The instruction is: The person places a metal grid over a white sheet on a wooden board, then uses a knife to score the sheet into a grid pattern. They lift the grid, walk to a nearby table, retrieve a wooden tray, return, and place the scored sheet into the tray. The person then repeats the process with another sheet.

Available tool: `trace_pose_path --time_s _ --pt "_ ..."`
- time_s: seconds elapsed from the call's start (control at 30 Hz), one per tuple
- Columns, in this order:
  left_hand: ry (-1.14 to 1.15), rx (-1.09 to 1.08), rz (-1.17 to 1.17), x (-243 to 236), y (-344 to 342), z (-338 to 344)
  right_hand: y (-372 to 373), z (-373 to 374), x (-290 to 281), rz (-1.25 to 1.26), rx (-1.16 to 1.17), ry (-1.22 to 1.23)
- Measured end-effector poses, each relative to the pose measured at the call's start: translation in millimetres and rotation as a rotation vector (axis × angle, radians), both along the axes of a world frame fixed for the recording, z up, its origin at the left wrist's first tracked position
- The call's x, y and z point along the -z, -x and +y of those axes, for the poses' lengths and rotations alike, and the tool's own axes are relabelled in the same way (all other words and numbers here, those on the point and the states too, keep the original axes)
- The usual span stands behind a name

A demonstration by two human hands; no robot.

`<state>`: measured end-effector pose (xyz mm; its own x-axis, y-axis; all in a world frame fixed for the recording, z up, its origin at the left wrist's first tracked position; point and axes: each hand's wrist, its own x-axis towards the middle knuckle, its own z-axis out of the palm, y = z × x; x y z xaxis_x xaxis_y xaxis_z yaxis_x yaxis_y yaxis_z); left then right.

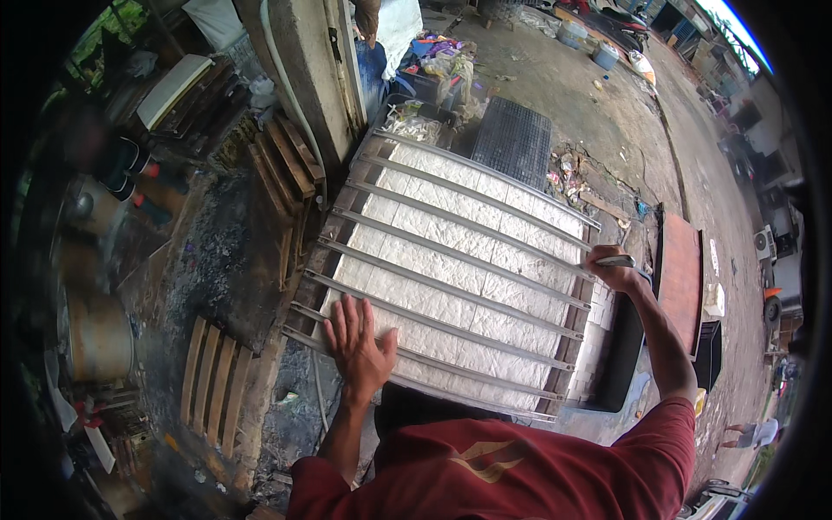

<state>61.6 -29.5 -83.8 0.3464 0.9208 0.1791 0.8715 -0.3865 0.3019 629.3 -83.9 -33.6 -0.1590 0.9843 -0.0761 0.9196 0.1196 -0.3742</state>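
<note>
A broad white slab (459, 256), creased in squares and looking like tofu, lies in front of me. Several parallel metal bars (498, 294) run across it from left to right, their ends on dark side rails. My left hand (360, 351) rests palm down with fingers spread on the near left part of the bars and slab. At the slab's right edge, my right hand (612, 270) is closed around a grey metal tool (617, 260), whose working end I cannot make out. White cut blocks (594, 340) show just beyond the right rail.
A black tub (622, 368) stands right of the slab, with a reddish-brown board (679, 269) beyond. A dark ribbed crate (511, 143) sits past the far edge. Wooden slatted racks (212, 381) stand at left, near a concrete pillar (316, 78). A person (754, 433) is far right.
</note>
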Motion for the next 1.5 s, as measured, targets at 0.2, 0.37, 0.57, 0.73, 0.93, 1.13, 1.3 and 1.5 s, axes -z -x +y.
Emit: trace_pose_path --time_s 0.2,0.37,0.57,0.73,0.93,1.13,1.3,1.5 --pt "-0.003 -0.019 0.009 1.3 1.3 1.2 102.6 172.4 -31.3 0.484 -0.034 -0.055" --pt "0.040 0.010 -0.038 1.9 8.7 3.0 249.6 355.4 10.6 0.441 -0.231 -0.320" --pt "0.064 0.009 -0.023 1.2 7.7 3.1 204.2 323.8 23.7 0.474 -0.203 -0.152" --pt "0.005 0.004 0.013 5.5 4.6 -2.0 69.9 162.7 -3.4 0.390 0.013 -0.024" --pt "-0.040 0.016 0.040 10.6 -0.4 -3.6 -38.2 36.0 -2.5 0.285 0.079 -0.068" --pt "0.006 0.061 0.084 1.8 3.3 -3.1 -52.1 43.5 25.5 0.094 0.276 -0.089" --pt "0.132 0.023 -0.273 -14.4 33.1 43.5 -18.5 35.1 14.0 0.342 0.783 -0.130" --pt "0.141 -0.067 -0.317 1.3 59.3 153.2 107.0 -89.6 28.6 0.059 1.040 -0.307"
